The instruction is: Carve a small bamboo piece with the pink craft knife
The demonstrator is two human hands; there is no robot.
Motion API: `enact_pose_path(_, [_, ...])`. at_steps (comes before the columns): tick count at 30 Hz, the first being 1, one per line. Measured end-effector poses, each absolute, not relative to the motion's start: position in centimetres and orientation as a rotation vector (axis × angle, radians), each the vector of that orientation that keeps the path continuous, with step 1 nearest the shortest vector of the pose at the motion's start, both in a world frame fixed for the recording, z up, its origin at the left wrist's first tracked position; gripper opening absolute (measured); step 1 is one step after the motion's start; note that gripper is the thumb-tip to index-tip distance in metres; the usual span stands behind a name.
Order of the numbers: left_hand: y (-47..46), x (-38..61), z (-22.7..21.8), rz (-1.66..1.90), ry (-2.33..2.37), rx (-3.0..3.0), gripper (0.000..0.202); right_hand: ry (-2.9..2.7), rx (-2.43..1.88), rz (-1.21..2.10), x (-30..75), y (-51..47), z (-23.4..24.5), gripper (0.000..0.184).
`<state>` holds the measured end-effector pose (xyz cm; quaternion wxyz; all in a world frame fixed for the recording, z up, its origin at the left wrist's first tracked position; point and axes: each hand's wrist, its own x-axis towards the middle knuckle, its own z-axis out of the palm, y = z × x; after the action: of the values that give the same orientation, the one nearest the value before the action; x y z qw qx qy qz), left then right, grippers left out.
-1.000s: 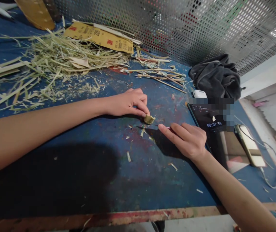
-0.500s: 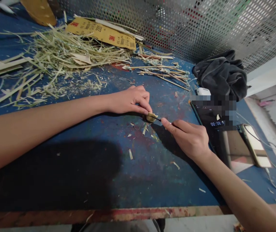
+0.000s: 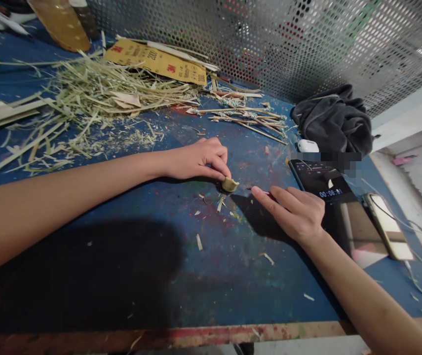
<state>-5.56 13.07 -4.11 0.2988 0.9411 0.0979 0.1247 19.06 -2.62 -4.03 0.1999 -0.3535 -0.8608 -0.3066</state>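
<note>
My left hand (image 3: 205, 159) is closed, thumb and fingers pinching a small yellowish-green piece (image 3: 230, 185) with a curved, cup-like rim against the table. To its right, my right hand (image 3: 294, 211) wraps round a thin dark-tipped tool (image 3: 249, 188), index finger stretched along it. The tool's point faces the small piece, with a short gap between them. Most of its handle is hidden by the fingers, so I cannot tell its exact kind. Small pale shavings (image 3: 220, 203) lie just below the piece.
A heap of plant strips (image 3: 95, 88) and yellow 3M sandpaper (image 3: 155, 61) lie at the back left. Thin sticks with wrapped bindings (image 3: 248, 116) are behind my hands. At right are a dark cloth (image 3: 336, 118), a tablet showing a timer (image 3: 340, 217) and a phone (image 3: 388, 224).
My right hand has drawn the tool back to the right, off the small piece it was touching. The left hand keeps its pinch, and the piece's rim now shows more fully.
</note>
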Motion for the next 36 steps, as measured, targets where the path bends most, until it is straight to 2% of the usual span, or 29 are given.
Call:
enact_pose_path(5, [13.1,-5.6,-4.1,0.345,0.205,2.518,0.030,-2.419,-1.006,-0.793,19.1,-2.1,-4.4,0.048])
enact_pose_path(12, [12.6,-5.7,-3.7,0.414,0.141,2.465,0.019,-2.396,-1.016,-0.689,19.0,-2.0,-4.7,0.050])
enact_pose_path(18, [12.5,-5.2,-3.6,0.363,0.165,2.424,0.024,-2.394,-1.011,-0.627,19.0,-1.9,-5.0,0.050])
enact_pose_path(24, [12.5,-5.1,-3.5,0.350,0.229,2.414,0.026,-2.428,-1.121,-0.485,19.0,-2.3,-5.4,0.035])
enact_pose_path(31, [12.3,-5.3,-3.2,0.332,0.275,2.423,0.030,-2.542,-1.094,-0.537,18.7,-2.7,-4.6,0.036])
enact_pose_path(36, [12.5,-5.2,-3.3,0.327,0.280,2.420,0.027,-2.438,-1.013,-0.715,18.4,-2.8,-4.2,0.036])
